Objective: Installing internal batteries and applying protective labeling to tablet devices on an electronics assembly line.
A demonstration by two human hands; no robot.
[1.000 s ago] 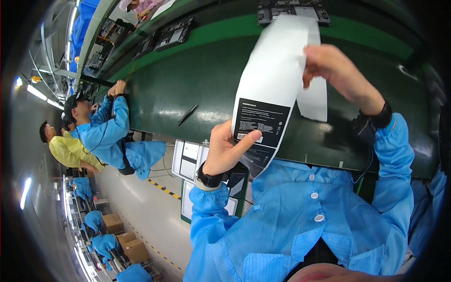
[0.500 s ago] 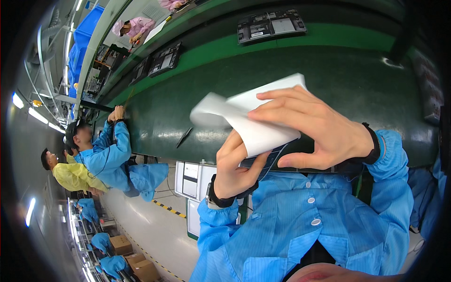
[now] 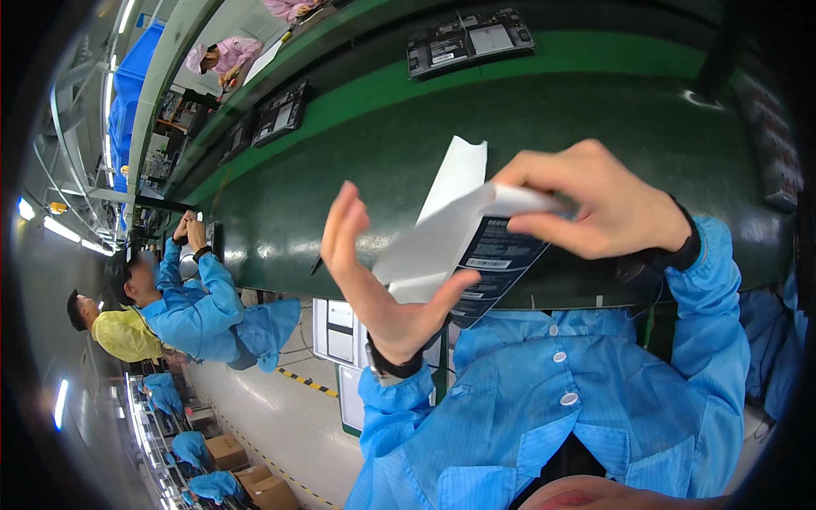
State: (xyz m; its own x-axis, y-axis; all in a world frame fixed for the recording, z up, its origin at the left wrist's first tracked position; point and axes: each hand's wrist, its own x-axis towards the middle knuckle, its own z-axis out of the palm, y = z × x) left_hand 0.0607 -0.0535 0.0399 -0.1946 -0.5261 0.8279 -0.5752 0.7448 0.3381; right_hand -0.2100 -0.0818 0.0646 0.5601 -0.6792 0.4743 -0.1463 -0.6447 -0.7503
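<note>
My right hand [image 3: 599,204] is closed, fingers and thumb pinching the upper right edge of a folded white sheet [image 3: 433,238]. Part of the sheet sticks up behind as a stiff white flap. Beneath it shows a flat dark panel [image 3: 501,259] with pale print and barcodes, tilted above the bench's near edge; whether the two are joined I cannot tell. My left hand [image 3: 370,276] is open at the sheet's left side, fingers stretched upward and apart. Its thumb lies by the panel's lower left edge.
The dark green bench [image 3: 306,187] runs across. Beyond it an opened flat electronic device [image 3: 472,42] lies on a green strip, with another device [image 3: 280,112] further left. A person in blue [image 3: 200,297] works at the left. White trays [image 3: 336,331] stand below the bench edge.
My left hand has let go and spread its fingers upward. My right hand, formerly flat over the white sheet, now pinches its edge, and more of the dark printed panel shows.
</note>
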